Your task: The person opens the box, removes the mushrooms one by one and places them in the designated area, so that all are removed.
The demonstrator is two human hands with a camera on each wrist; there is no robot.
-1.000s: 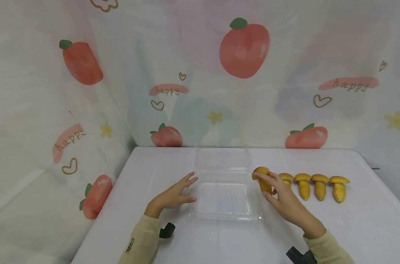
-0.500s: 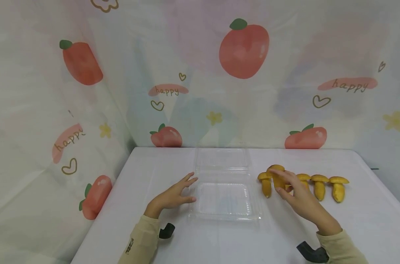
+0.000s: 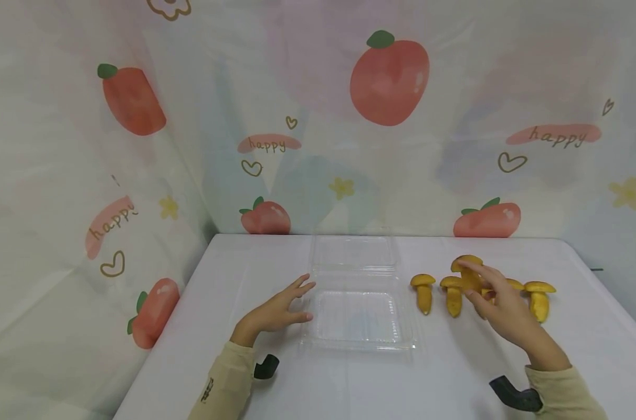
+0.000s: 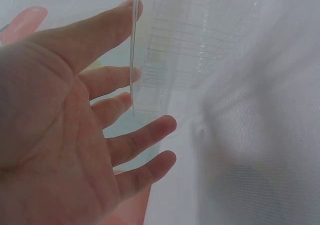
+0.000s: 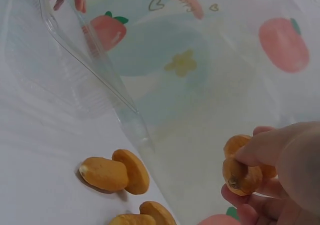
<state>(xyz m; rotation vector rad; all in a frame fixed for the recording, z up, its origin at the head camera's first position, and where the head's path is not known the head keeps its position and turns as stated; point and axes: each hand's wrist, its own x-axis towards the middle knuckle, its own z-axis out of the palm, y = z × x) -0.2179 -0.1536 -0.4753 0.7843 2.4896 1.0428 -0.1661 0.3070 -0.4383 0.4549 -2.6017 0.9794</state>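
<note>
My right hand [image 3: 507, 309] pinches a yellow-brown mushroom [image 3: 470, 275] by its stem, cap upward, raised over a row of similar mushrooms. In the right wrist view, thumb and fingers close around that mushroom [image 5: 240, 177]. Two mushrooms of the row lie to the left of the hand, a near one [image 3: 454, 297] and the leftmost one [image 3: 423, 294]. The hand partly hides others behind it. My left hand [image 3: 273, 312] has its fingers spread at the left side of a clear plastic clamshell box [image 3: 360, 344], whose lid [image 3: 353, 254] lies folded back behind it.
The rightmost mushroom [image 3: 540, 300] lies beyond my right hand. A white cloth covers the table [image 3: 344, 385]. Behind it hangs a printed curtain [image 3: 297, 70] with fruit pictures. A dark strap-like piece [image 3: 514, 396] shows by the right sleeve.
My right hand has moved to the right along the row with the mushroom in its grip, uncovering two mushrooms on its left. The left hand and the box have stayed put.
</note>
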